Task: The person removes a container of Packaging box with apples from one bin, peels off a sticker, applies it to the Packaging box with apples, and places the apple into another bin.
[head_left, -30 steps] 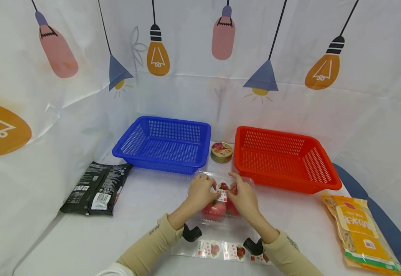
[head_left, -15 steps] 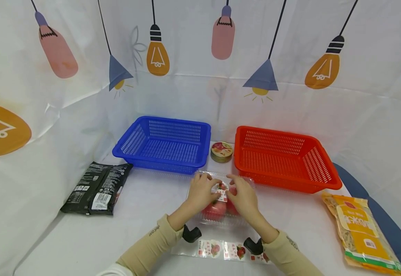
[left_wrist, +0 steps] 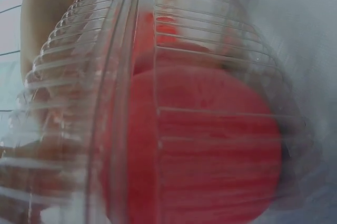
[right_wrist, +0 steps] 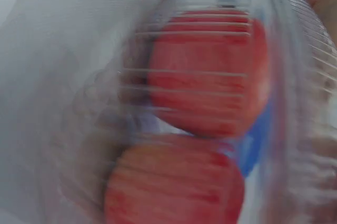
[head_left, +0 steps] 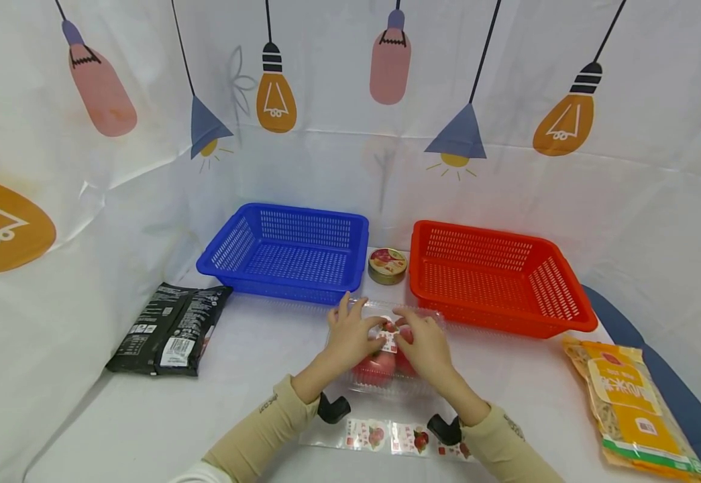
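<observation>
A clear plastic fruit box [head_left: 359, 386] holds red apples [head_left: 375, 369], seen through its ribbed walls in both wrist views. On the lid lies a small white label [head_left: 388, 343] with a red fruit print. My left hand [head_left: 350, 337] touches its left side with thumb and index fingertips set apart; the other fingers are raised. From the right, my right hand [head_left: 427, 345] rests thumb and fingers at the label's other side. A strip of similar stickers [head_left: 375, 436] lies nearer me, partly behind the right wrist's black camera mount [head_left: 445, 429].
Behind the box stand a blue basket [head_left: 284, 290] and a red basket [head_left: 501, 315], with a round can [head_left: 388, 266] between them. A black bag [head_left: 169, 329] lies at left on the white table [head_left: 145, 422], and a yellow food packet [head_left: 634, 402] at right.
My left hand's outer fingers have lifted and spread, and its index fingertip has shifted right over the label. The right hand's fingers have shifted slightly; box and baskets stay put.
</observation>
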Demonstrator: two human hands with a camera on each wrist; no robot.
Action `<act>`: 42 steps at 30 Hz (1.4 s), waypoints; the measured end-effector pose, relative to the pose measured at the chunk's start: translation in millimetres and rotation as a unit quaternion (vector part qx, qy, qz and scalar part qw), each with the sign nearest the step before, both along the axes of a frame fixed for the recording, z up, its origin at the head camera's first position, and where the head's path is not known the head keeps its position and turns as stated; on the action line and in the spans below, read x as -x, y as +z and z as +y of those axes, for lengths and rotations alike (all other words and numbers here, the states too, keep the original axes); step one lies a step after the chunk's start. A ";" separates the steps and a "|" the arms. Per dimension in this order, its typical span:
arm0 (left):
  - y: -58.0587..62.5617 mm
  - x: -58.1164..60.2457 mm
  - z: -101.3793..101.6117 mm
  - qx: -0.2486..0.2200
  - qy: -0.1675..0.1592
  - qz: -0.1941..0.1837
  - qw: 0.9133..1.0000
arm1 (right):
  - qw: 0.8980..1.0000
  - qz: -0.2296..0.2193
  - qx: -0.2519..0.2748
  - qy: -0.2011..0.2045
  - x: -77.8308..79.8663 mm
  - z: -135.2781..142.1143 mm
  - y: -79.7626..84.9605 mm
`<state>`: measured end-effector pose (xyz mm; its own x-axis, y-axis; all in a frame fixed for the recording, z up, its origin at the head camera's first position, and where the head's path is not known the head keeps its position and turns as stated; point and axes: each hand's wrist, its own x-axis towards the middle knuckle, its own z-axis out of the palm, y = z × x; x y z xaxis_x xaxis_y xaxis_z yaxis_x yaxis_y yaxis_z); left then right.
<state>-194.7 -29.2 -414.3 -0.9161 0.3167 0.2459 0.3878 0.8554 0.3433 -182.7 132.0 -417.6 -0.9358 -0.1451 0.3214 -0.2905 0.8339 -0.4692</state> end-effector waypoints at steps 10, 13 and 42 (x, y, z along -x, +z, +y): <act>-5.4 -4.9 -34.0 -0.158 0.060 0.032 0.985 | 0.994 0.002 0.103 -0.047 -20.0 41.9 9.0; -14.0 -10.4 -48.1 -0.217 0.081 -0.021 0.973 | 0.977 -0.077 0.190 -0.058 -27.5 58.0 8.0; -44.5 -28.1 -69.3 -0.483 0.041 -0.336 0.808 | 0.799 -0.363 0.479 -0.033 -48.3 60.5 -24.3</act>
